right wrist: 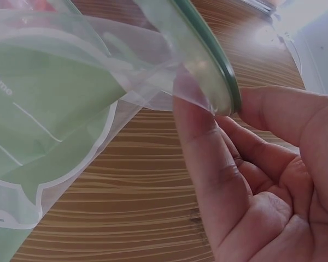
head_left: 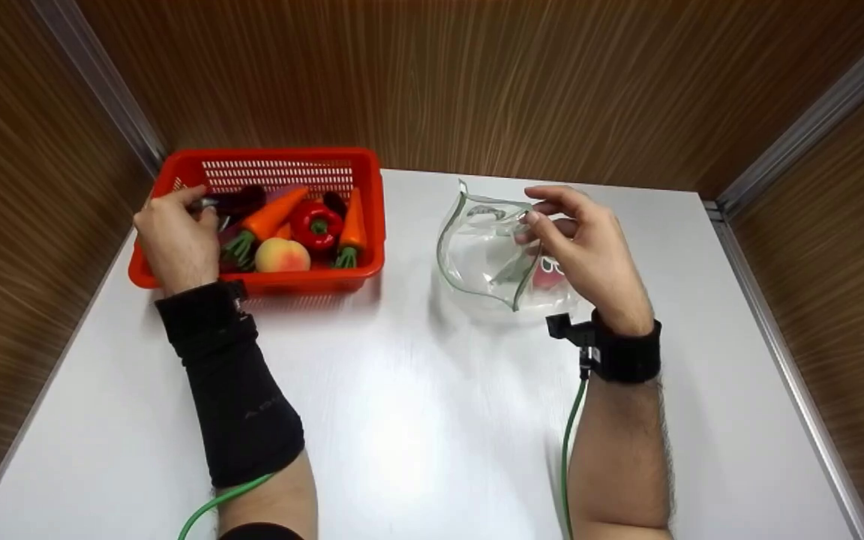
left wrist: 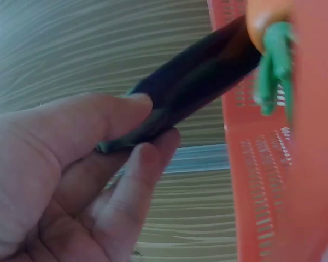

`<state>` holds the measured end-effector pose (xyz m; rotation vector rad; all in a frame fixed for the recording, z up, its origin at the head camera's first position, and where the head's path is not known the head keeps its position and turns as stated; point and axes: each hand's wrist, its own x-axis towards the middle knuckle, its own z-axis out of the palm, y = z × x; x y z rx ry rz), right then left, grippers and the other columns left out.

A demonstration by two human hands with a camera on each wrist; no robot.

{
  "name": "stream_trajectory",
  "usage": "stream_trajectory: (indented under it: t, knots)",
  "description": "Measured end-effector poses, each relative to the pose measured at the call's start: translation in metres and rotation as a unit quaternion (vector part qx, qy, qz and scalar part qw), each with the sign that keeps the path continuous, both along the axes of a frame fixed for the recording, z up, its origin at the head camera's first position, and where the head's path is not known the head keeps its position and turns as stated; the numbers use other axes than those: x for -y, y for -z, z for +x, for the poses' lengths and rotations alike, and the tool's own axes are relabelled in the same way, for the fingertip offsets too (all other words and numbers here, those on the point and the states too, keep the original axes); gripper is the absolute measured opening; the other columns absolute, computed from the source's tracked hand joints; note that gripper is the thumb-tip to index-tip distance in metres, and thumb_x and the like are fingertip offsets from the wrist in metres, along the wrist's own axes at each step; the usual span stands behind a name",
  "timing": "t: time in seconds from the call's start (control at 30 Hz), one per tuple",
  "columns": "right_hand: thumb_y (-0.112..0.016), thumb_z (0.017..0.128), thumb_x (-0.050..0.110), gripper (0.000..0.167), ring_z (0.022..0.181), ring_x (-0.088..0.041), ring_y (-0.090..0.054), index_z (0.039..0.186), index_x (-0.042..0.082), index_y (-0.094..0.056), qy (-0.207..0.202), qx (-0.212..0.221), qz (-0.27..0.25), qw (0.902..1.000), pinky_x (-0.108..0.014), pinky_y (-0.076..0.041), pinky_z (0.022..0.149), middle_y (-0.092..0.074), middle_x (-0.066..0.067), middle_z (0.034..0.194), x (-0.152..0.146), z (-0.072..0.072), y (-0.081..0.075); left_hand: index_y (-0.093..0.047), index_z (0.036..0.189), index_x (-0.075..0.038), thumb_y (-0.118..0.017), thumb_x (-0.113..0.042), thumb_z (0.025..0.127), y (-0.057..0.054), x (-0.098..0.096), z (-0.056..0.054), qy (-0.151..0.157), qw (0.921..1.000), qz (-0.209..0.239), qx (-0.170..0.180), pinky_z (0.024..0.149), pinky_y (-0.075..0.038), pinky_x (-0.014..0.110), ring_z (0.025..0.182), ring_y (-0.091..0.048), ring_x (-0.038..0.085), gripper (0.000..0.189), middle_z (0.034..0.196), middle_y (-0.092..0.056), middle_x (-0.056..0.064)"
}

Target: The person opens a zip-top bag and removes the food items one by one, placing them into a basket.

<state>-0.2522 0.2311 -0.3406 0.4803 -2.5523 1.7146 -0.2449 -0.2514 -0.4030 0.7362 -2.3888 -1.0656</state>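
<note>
My left hand [head_left: 181, 240] is over the left end of a red plastic basket [head_left: 259, 283]. It pinches the stem end of a dark purple eggplant [left wrist: 191, 82] between thumb and fingers; in the left wrist view the eggplant slants up past the basket wall. My right hand [head_left: 589, 247] pinches the green-edged rim of a clear zip bag [head_left: 469, 255] between thumb and index finger. The bag stands with its mouth spread wide, and a green printed label [right wrist: 49, 109] shows on its side in the right wrist view.
In the basket lie a peach [head_left: 282, 256], a red bell pepper [head_left: 317, 225], a carrot [head_left: 274, 212] and another carrot [head_left: 354, 225], among other dark pieces. A white table [head_left: 387, 420] carries everything, with wood-grain panels [head_left: 432, 90] behind and at both sides. Green cables run along both arms.
</note>
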Motion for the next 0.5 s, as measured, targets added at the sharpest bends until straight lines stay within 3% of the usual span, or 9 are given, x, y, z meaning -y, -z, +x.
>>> stream_trajectory:
  t: [0.13, 0.23, 0.5]
  knots:
    - [-0.069, 0.116, 0.004, 0.036, 0.088, -0.009, -0.086, 0.152, -0.001, -0.072, 0.0, 0.002, 0.0, 1.0, -0.025, -0.073, 0.083, -0.079, -0.017, 0.123, -0.0001, -0.0004, 0.0, -0.07, 0.16, -0.003, -0.067, -0.01, 0.115, 0.0043, 0.0027, -0.0013, 0.025, 0.9976, 0.007, 0.065, 0.136, -0.051, 0.059, 0.153, -0.067, 0.05, 0.046, 0.161, -0.072, 0.026]
    - [-0.069, 0.116, 0.004, 0.036, 0.088, -0.008, -0.086, 0.152, -0.001, -0.072, -0.001, 0.002, 0.0, 1.0, -0.026, -0.073, 0.083, -0.079, -0.017, 0.123, -0.0003, -0.0004, -0.0003, -0.063, 0.165, 0.0, -0.066, -0.014, 0.118, 0.0059, 0.0034, -0.0019, 0.05, 0.9942, 0.011, 0.095, 0.139, -0.048, 0.06, 0.156, -0.064, 0.05, 0.05, 0.165, -0.068, 0.028]
    - [-0.069, 0.117, 0.004, 0.036, 0.09, -0.009, -0.086, 0.153, -0.001, -0.072, -0.003, 0.003, 0.002, 1.0, -0.026, -0.073, 0.084, -0.077, -0.013, 0.123, -0.0007, -0.0005, -0.0007, -0.063, 0.167, -0.003, -0.066, -0.022, 0.119, 0.0, -0.0025, -0.0008, 0.079, 0.9938, 0.02, 0.076, 0.14, -0.048, 0.057, 0.159, -0.064, 0.044, 0.051, 0.166, -0.068, 0.025]
